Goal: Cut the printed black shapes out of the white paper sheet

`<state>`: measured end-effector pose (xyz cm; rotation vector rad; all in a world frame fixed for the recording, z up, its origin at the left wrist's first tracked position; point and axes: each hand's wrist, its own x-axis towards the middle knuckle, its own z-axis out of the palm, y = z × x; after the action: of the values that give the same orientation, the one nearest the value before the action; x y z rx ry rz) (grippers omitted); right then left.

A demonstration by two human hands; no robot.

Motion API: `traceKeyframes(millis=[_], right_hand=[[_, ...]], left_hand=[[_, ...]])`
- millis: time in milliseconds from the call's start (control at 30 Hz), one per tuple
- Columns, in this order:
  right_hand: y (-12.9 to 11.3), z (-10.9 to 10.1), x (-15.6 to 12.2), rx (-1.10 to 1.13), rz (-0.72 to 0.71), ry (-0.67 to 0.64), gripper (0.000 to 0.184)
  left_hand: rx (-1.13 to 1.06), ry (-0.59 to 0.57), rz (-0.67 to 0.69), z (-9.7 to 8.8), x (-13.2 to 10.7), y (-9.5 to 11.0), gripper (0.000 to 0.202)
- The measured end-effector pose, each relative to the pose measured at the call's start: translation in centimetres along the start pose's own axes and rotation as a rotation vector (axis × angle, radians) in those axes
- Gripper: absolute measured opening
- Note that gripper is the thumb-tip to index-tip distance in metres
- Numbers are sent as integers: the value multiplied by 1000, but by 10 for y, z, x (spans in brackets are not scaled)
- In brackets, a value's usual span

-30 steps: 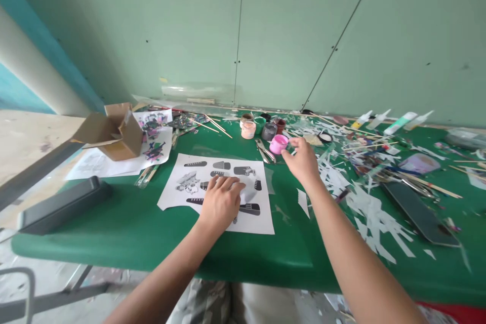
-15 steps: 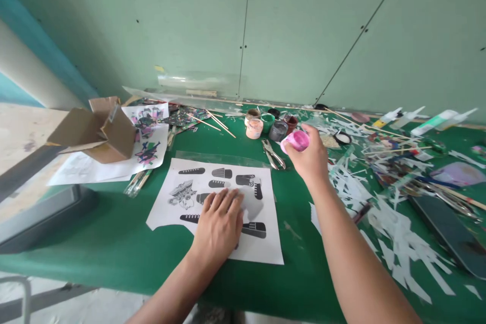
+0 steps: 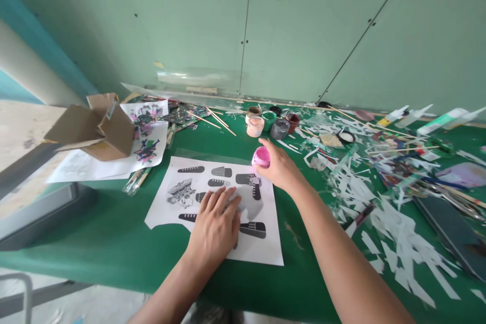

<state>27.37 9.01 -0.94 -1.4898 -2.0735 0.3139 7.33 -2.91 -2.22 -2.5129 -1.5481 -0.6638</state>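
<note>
My left hand [image 3: 216, 223] lies flat on a white printed sheet [image 3: 163, 212], fingers stretched out over the middle of it. Black and grey printed shapes show around the hand, and part of the print is covered by it. Between the thumb and fingers of my right hand [image 3: 278, 164] is a small jar of pink paint [image 3: 261, 157], its open top facing up. The jar is at the sheet's upper right edge; whether it touches the table I cannot tell.
Several paint jars [image 3: 280, 128] stand behind the sheet. A cardboard box [image 3: 114, 134] and coloured prints [image 3: 152, 134] lie at left, with a grey case [image 3: 41, 215] in front. White paper scraps [image 3: 398, 233], glue bottles [image 3: 442, 121] and a phone [image 3: 451, 230] are on the right.
My right hand has carried the pink paint jar left and towards me, from behind the sheet's right side to its upper edge. The pliers seen before are now hidden. My left hand stays put.
</note>
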Motion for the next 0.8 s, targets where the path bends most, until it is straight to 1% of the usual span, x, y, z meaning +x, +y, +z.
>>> traceKeyframes(millis=[133, 233, 367, 467, 600, 667, 700, 733, 767, 800], right_hand=[[-2, 1, 1, -37, 18, 16, 65], [-1, 3, 2, -55, 16, 24, 64], [4, 5, 4, -84, 27, 35, 66], [11, 6, 4, -99, 41, 61, 66], [16, 8, 2, -91, 13, 126, 69], [17, 6, 1, -78, -32, 190, 73], [18, 4, 2, -68, -56, 231, 72], [18, 0, 2, -55, -73, 278, 68], [19, -4, 3, -41, -78, 332, 61], [19, -9, 4, -29, -67, 387, 53]], left_hand=[[21, -3, 46, 2, -2, -3, 35], [2, -4, 55, 3, -3, -3, 39], [-24, 15, 54, -5, -5, 0, 45], [-90, 51, 28, -21, 3, -3, 37], [-284, 53, 1, -53, 35, -9, 19], [-391, 119, -21, -72, 47, -5, 8], [-461, 165, -25, -80, 47, -1, 8], [-555, 207, -33, -89, 42, 5, 10], [-652, 251, -66, -96, 32, 11, 11], [-702, 289, -132, -101, 18, 17, 12]])
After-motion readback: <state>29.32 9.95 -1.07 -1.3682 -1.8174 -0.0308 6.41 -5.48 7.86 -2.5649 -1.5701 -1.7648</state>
